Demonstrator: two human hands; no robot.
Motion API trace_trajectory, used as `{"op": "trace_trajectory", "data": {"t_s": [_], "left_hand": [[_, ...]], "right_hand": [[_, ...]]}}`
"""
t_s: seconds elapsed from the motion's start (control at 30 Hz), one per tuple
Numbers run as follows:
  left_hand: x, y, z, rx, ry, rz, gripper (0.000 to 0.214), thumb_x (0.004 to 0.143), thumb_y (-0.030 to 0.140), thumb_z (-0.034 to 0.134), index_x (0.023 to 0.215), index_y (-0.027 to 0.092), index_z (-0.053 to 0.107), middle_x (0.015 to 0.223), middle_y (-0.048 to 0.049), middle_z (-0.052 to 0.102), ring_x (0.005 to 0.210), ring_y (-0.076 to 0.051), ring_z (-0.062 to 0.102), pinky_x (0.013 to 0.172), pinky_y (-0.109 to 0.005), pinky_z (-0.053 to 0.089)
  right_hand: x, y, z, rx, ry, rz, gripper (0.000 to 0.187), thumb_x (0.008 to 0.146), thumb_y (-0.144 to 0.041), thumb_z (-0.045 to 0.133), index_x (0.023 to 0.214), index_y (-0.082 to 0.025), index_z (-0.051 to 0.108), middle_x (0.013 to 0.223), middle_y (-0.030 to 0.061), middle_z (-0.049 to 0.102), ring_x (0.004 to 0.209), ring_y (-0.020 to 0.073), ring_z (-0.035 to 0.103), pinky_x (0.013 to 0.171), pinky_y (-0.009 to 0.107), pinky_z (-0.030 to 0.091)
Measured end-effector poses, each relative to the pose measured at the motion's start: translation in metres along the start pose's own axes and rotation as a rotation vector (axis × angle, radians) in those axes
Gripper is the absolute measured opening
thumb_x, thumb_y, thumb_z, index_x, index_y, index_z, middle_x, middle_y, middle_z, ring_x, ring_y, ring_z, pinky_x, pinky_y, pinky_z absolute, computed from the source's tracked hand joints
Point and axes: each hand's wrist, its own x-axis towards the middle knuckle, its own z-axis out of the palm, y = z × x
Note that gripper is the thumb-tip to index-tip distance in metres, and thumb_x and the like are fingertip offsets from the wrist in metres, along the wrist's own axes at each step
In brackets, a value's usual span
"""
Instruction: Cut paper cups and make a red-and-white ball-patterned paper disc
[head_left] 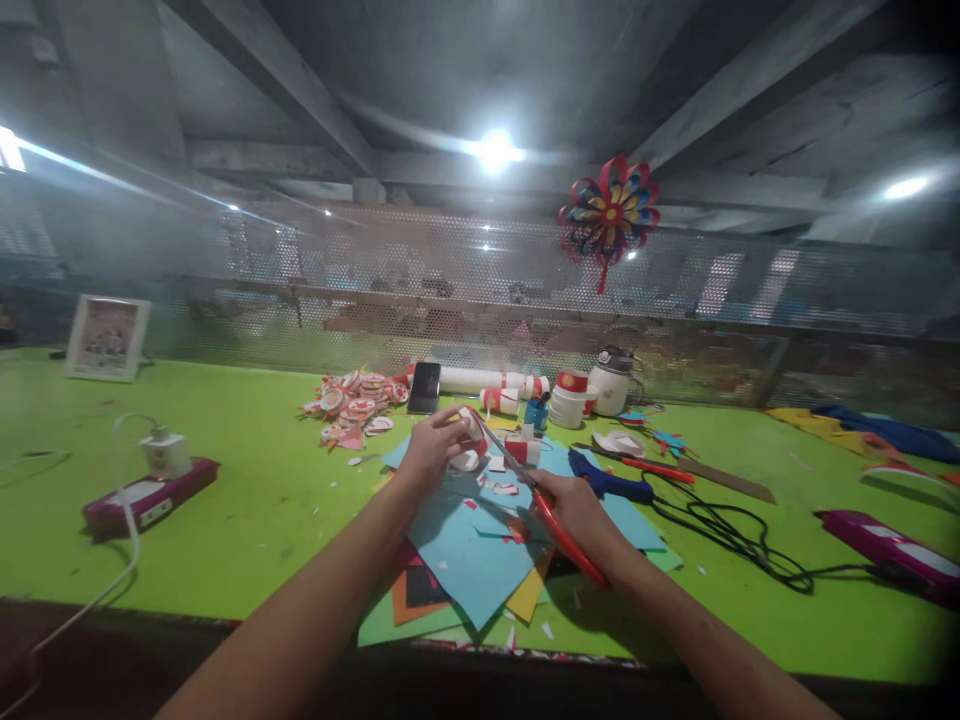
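Note:
My left hand (pixel 433 452) is closed on a small white-and-red paper cup piece (pixel 471 424), pinching it above the coloured sheets. My right hand (pixel 577 508) grips scissors (pixel 566 540) with long red handles, and their blades reach up to the piece's edge. Whether the blades are parted there is too small to tell. Below both hands lies a light blue paper sheet (pixel 480 575) strewn with red and white scraps (pixel 506 489). Just behind the blades, a red-and-white paper cup (pixel 523 450) lies on its side.
A pile of red-and-white paper discs (pixel 360 395), a phone (pixel 425 387), a long stack of cups (pixel 480 381) and a flask (pixel 610 383) stand along the back. To the right are a blue glue gun (pixel 611 478) and its black cord (pixel 739 535). Power strips (pixel 154 497) sit at both sides.

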Motion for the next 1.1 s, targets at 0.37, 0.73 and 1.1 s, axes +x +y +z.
{"op": "trace_trajectory", "data": {"t_s": [0.37,0.73,1.1], "left_hand": [[-0.0045,0.0034,0.0051,0.0,-0.001,-0.002,0.031,0.064,0.01,0.069,0.094,0.008,0.061,0.069,-0.0064,0.066,0.063,-0.017,0.065,0.069,-0.036,0.056],[-0.0013,-0.0001,0.002,0.019,-0.015,0.02,0.036,0.061,0.01,0.072,0.094,0.009,0.06,0.07,-0.0059,0.066,0.063,-0.017,0.065,0.068,-0.036,0.056],[-0.002,-0.0006,0.0022,0.045,-0.024,0.039,0.039,0.059,0.013,0.075,0.094,0.008,0.06,0.071,-0.0064,0.066,0.065,-0.018,0.065,0.067,-0.037,0.056]], "right_hand": [[-0.0009,-0.0003,0.0025,-0.125,0.006,0.045,0.035,0.07,-0.018,0.048,0.097,-0.017,0.07,0.071,0.0067,0.071,0.066,0.0213,0.062,0.06,0.026,0.041],[-0.0013,-0.0016,0.0006,-0.084,0.001,0.016,0.037,0.073,-0.021,0.053,0.107,-0.02,0.067,0.092,0.0071,0.074,0.085,0.0245,0.067,0.068,0.026,0.045],[0.0004,0.0043,0.001,-0.111,-0.006,0.037,0.041,0.072,-0.018,0.049,0.107,-0.021,0.068,0.086,0.0065,0.074,0.08,0.0235,0.066,0.068,0.026,0.043]]}}
